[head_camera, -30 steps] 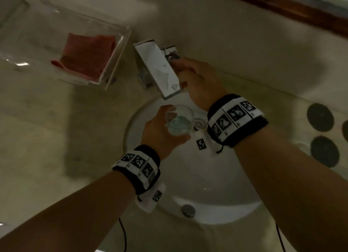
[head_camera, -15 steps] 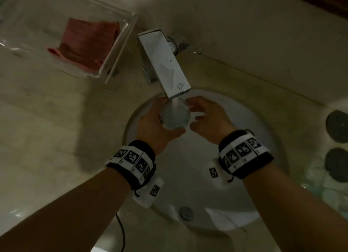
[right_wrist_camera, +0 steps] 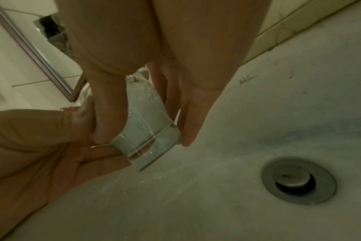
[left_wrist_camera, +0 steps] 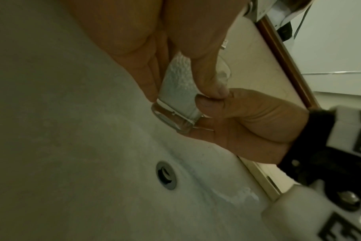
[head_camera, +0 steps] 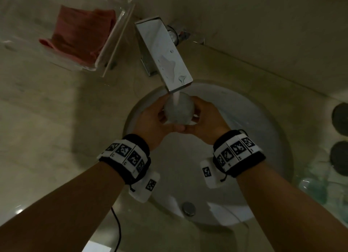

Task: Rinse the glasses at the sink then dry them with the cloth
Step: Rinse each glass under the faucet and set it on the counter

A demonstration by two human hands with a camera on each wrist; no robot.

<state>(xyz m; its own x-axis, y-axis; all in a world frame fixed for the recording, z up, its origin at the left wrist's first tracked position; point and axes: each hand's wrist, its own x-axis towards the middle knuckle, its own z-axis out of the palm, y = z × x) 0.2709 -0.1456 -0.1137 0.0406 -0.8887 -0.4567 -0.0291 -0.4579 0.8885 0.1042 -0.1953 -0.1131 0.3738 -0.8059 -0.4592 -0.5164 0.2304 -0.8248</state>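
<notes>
Now holding the glass [head_camera: 178,110] under running tap [head_camera: 163,50] water, left hand [head_camera: 150,120] and right hand [head_camera: 207,120] fingers [right_wrist_camera: 109,107] both curling round it over the sink [head_camera: 244,110].

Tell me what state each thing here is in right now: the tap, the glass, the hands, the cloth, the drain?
Tap: running, its stream falling into the glass.
Glass: upright under the stream, full of frothy water.
Left hand: grips the glass.
Right hand: grips the glass from the other side.
Red cloth: folded in the clear tray, unused.
Sink: wet.
Drain: stopper raised, open.
</notes>
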